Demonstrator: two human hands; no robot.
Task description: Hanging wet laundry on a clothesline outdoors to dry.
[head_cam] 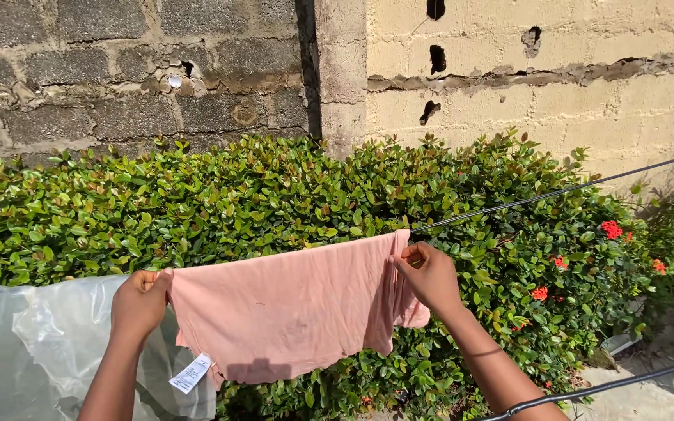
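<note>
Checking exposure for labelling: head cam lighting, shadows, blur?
Head view: hard sun, right wall near blown out, left wall shaded; shadows fall on the pink garment near the left hand and right hand; all sharp, no motion blur.

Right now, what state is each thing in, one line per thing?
Pink cloth: draped over the line, spread out, white tag hanging.
Line: strung taut.
Left hand: gripping the cloth's left edge.
Right hand: pinching the cloth's right edge.
Clear sheet: hanging, crumpled.
Hedge: leafy, a few red blooms.

A sunlit home backyard: a washing line (pixel 555 192) strung before a flowering hedge (pixel 274 195) and a rough block wall (pixel 509 78), with a pink cloth (pixel 290 312) hanging on it.
</note>
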